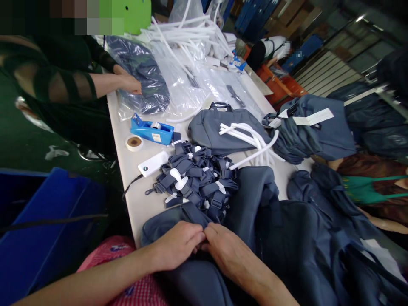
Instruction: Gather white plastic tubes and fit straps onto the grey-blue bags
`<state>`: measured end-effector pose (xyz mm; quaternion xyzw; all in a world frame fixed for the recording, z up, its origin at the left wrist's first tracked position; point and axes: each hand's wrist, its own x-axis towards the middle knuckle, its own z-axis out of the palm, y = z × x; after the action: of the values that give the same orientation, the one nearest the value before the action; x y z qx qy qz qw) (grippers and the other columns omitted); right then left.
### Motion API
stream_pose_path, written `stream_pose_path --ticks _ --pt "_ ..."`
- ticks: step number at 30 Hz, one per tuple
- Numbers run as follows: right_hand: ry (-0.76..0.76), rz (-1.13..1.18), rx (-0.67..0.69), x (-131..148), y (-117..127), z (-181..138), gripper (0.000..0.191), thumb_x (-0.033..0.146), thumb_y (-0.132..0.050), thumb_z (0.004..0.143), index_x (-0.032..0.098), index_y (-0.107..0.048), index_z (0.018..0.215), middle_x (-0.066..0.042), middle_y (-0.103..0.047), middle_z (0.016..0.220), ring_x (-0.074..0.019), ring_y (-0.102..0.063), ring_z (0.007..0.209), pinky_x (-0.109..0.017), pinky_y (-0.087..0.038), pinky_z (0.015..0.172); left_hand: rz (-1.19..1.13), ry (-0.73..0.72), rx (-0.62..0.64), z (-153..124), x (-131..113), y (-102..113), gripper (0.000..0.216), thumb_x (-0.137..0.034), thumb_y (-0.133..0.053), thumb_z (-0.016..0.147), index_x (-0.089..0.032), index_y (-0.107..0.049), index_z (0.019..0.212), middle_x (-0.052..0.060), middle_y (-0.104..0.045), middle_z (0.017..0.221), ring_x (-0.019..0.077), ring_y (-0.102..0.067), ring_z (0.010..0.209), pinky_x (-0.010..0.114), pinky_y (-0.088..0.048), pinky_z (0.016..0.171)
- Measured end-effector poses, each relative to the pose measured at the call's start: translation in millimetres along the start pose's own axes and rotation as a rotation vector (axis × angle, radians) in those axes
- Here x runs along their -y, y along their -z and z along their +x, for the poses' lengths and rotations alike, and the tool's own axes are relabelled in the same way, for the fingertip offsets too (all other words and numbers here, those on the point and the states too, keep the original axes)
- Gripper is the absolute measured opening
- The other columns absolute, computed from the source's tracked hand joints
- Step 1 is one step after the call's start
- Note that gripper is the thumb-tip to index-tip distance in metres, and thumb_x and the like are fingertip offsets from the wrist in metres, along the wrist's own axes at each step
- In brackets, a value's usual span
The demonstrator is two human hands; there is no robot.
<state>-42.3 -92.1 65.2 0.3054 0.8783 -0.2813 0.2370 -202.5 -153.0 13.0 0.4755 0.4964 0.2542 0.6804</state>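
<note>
My left hand [178, 244] and my right hand [226, 250] meet fingertip to fingertip on a dark blue-grey fabric bag [194, 276] at the near edge of the white table [127, 170]. Both hands have their fingers curled and pinched on the bag's top edge. Just beyond them lies a heap of folded blue straps [197, 180] with white plastic pieces and metal clips.
More blue bags [223, 127] and white plastic tubes [251, 140] lie mid-table. A blue tape dispenser [151, 129], a tape roll [134, 142] and a white device [153, 163] sit left. Another person's hand [129, 83] rests on a bagged item [143, 80]. A blue bin [44, 229] stands at left.
</note>
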Motion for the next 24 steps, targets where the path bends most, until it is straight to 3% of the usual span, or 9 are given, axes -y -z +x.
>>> stream_pose_path --ticks 3,8,10,14,18,21,24 --pt "0.044 0.047 -0.124 0 0 -6 0.018 0.004 -0.054 0.088 0.016 -0.057 0.101 -0.007 -0.061 0.105 -0.0235 -0.058 0.098 -0.042 -0.056 0.09 -0.212 0.14 0.066 5 1 4 0.034 -0.043 -0.034 0.093 -0.018 -0.047 0.074 -0.002 -0.051 0.063 0.0116 -0.05 0.05 0.023 -0.042 0.048" --pt "0.122 -0.106 -0.335 1 -6 -13 0.033 -0.002 -0.047 0.087 0.013 -0.054 0.115 -0.013 -0.056 0.121 -0.0237 -0.055 0.111 -0.039 -0.055 0.099 -0.29 0.072 0.087 5 0 8 0.035 -0.043 -0.037 0.091 -0.017 -0.047 0.07 -0.003 -0.051 0.06 0.0094 -0.048 0.049 0.022 -0.041 0.051" --pt "0.113 -0.144 -0.34 1 -10 -14 0.033 -0.002 -0.046 0.087 0.013 -0.054 0.115 -0.013 -0.056 0.121 -0.023 -0.056 0.11 -0.037 -0.055 0.098 -0.292 0.062 0.088 6 1 7 0.036 -0.045 -0.039 0.09 -0.017 -0.047 0.07 -0.002 -0.051 0.061 0.0094 -0.047 0.05 0.023 -0.041 0.052" --pt "0.091 -0.212 -0.261 3 -15 -13 0.02 0.002 -0.045 0.088 0.017 -0.055 0.095 -0.007 -0.058 0.096 -0.0243 -0.055 0.088 -0.04 -0.056 0.08 -0.294 0.031 0.07 7 5 1 0.04 -0.052 -0.039 0.089 -0.017 -0.047 0.071 -0.001 -0.052 0.063 0.0102 -0.048 0.053 0.023 -0.04 0.053" --pt "0.064 -0.237 -0.317 1 -24 -14 0.015 0.007 -0.044 0.089 0.02 -0.05 0.085 -0.004 -0.055 0.086 -0.0239 -0.051 0.077 -0.039 -0.046 0.07 -0.259 0.036 0.034 -2 9 -1 0.045 -0.053 -0.031 0.093 -0.016 -0.05 0.074 0.001 -0.054 0.065 0.0106 -0.05 0.057 0.023 -0.041 0.056" --pt "0.026 -0.266 -0.448 -7 -35 -16 0.016 0.008 -0.043 0.091 0.021 -0.047 0.082 -0.004 -0.054 0.082 -0.0231 -0.047 0.075 -0.037 -0.038 0.069 0.0 0.148 0.11 -12 13 1 0.042 -0.035 -0.019 0.096 -0.016 -0.054 0.082 0.005 -0.062 0.073 0.0148 -0.06 0.066 0.026 -0.049 0.063" --pt "-0.038 -0.318 -0.534 -20 -35 -19 0.017 0.008 -0.043 0.091 0.021 -0.047 0.08 -0.005 -0.053 0.08 -0.0226 -0.045 0.074 -0.036 -0.034 0.07 0.469 0.182 0.199 -13 16 -3 0.015 -0.024 -0.049 0.085 -0.015 -0.062 0.085 0.011 -0.069 0.094 0.0262 -0.066 0.093 0.037 -0.053 0.086"
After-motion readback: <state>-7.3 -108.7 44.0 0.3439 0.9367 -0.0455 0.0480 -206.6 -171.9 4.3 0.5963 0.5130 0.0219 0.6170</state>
